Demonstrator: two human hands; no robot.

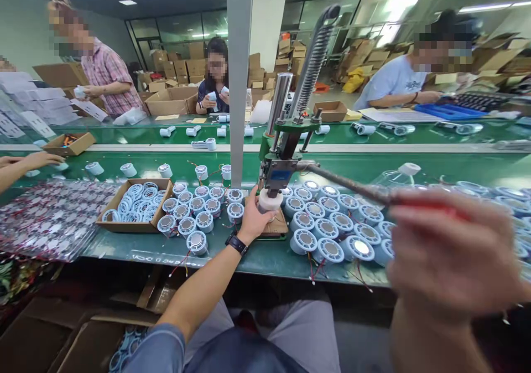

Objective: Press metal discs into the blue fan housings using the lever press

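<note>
My left hand [254, 219], with a dark watch on its wrist, curls round a round housing under the hand press [286, 171]. The white pad [269, 200] of the press sits right over that housing, which is mostly hidden by pad and fingers. On the right, my blurred right hand [448, 245] is closed on the red grip of the press lever [352, 182]. Light-blue motor housings [326, 229] with metal discs on top and thin red and black wires crowd the bench right of the press. More such housings [197, 243] stand to its left.
A cardboard box [136, 226] of light-blue rings and bagged parts [45, 218] lie at left. Behind run a green conveyor [166, 135] with small white-blue devices and a metal post [238, 85]. A clear bottle [398, 176] lies at right. Several co-workers sit across; another person's hand reaches in at far left.
</note>
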